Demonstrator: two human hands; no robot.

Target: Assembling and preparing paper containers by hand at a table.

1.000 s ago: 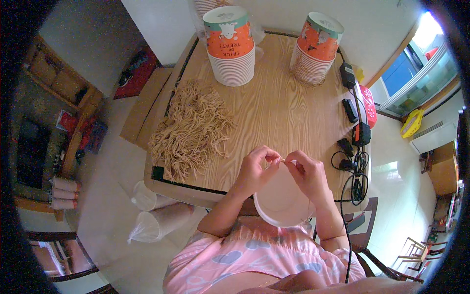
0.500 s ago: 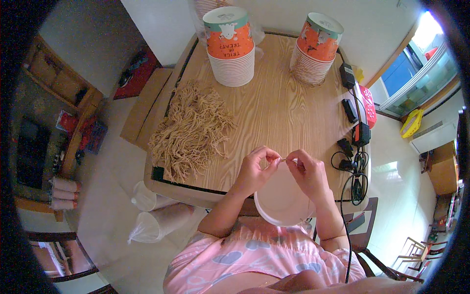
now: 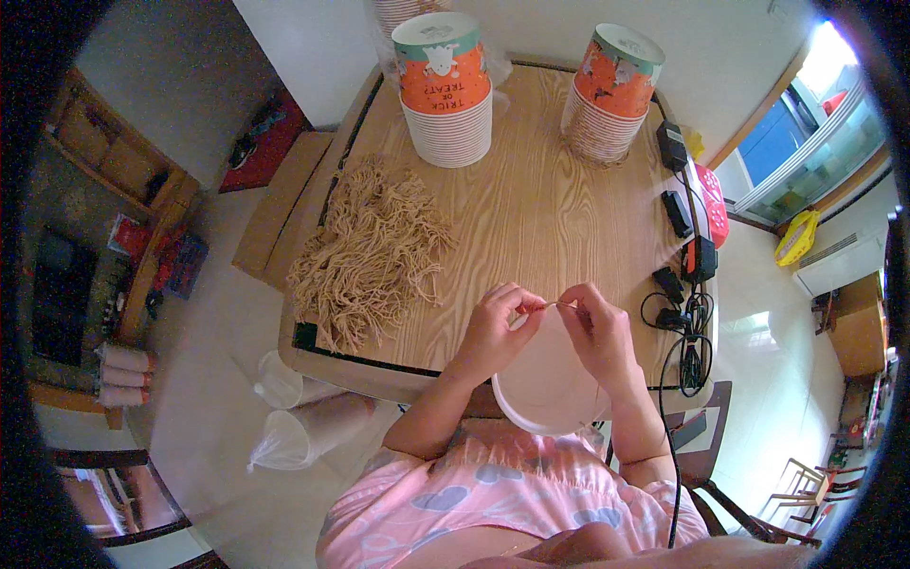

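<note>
Low in the frame, right of centre: left hand (image 3: 495, 332) and right hand (image 3: 599, 334) pinching a thin string (image 3: 550, 305) between fingertips, over a white bowl (image 3: 542, 391) at the table (image 3: 540, 209) edge. Left of centre, string pile (image 3: 370, 254); top, two cup stacks (image 3: 444, 87).

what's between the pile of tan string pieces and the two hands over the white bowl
Only bare wooden tabletop. In the head view, nothing sits between the tan string pile and the left hand or right hand, which pinch a thin strand above the white paper bowl.

The scene is viewed from one head-worn fisheye camera, aimed steeply down at the wooden table (image 3: 559, 218), seen close, hands nearest, paper cup stacks (image 3: 444, 90) farthest.
</note>
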